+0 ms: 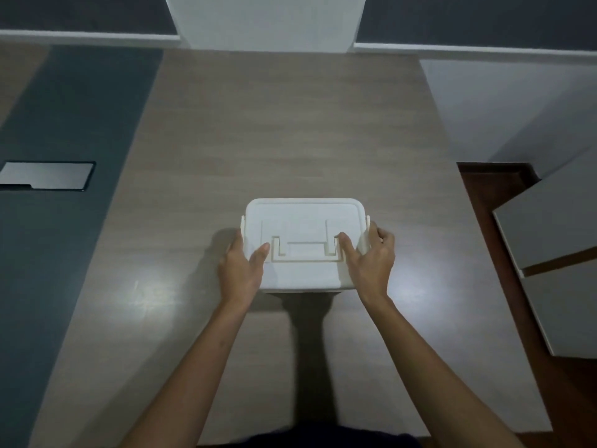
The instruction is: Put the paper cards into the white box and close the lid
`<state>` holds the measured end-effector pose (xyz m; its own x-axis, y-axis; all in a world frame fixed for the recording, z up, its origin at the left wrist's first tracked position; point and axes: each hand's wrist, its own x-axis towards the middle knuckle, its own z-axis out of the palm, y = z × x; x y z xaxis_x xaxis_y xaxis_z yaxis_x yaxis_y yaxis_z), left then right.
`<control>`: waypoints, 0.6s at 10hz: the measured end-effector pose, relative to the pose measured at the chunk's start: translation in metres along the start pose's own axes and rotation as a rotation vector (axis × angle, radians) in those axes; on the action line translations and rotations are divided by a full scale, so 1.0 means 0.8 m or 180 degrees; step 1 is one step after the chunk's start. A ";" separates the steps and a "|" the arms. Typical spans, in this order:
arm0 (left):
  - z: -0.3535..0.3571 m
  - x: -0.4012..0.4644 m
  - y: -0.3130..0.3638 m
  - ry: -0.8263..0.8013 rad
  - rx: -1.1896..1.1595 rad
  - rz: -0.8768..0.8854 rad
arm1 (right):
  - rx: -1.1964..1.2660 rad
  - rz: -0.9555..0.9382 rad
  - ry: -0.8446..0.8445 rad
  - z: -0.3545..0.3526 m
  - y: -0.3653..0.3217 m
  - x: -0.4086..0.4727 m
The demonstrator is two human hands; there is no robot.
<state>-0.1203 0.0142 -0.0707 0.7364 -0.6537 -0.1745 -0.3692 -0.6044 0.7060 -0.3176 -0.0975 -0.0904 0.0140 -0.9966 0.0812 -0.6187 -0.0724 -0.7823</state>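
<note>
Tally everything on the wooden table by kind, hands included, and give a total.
White box, lid on: 1
Hands, left hand and right hand, one at each side of the box: 2
Paper cards in view: 0
Total: 3

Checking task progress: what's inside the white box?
Cannot be seen: the lid covers the box, so any cards are hidden. Both hands, left and right, hold its sides, thumbs on top.

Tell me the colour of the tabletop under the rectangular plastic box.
Light wood grain, beige-grey, under the white plastic box; the tabletop shows best in the head view.
</note>
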 end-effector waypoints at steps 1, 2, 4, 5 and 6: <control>0.002 0.029 0.011 -0.0053 -0.0005 -0.0029 | 0.0006 -0.0071 -0.0016 0.011 -0.011 0.026; 0.002 0.068 0.031 -0.0106 -0.0049 -0.0027 | -0.0129 -0.0073 -0.0066 0.025 -0.030 0.064; 0.005 0.120 0.053 -0.0252 -0.0049 -0.0068 | -0.0305 0.0003 -0.0287 0.039 -0.053 0.114; 0.000 0.127 0.044 -0.0296 -0.0157 -0.0067 | 0.0115 0.0169 -0.0062 0.028 -0.041 0.112; -0.005 0.105 0.018 0.0051 -0.0573 -0.0389 | 0.0425 0.0370 0.0343 0.016 -0.008 0.061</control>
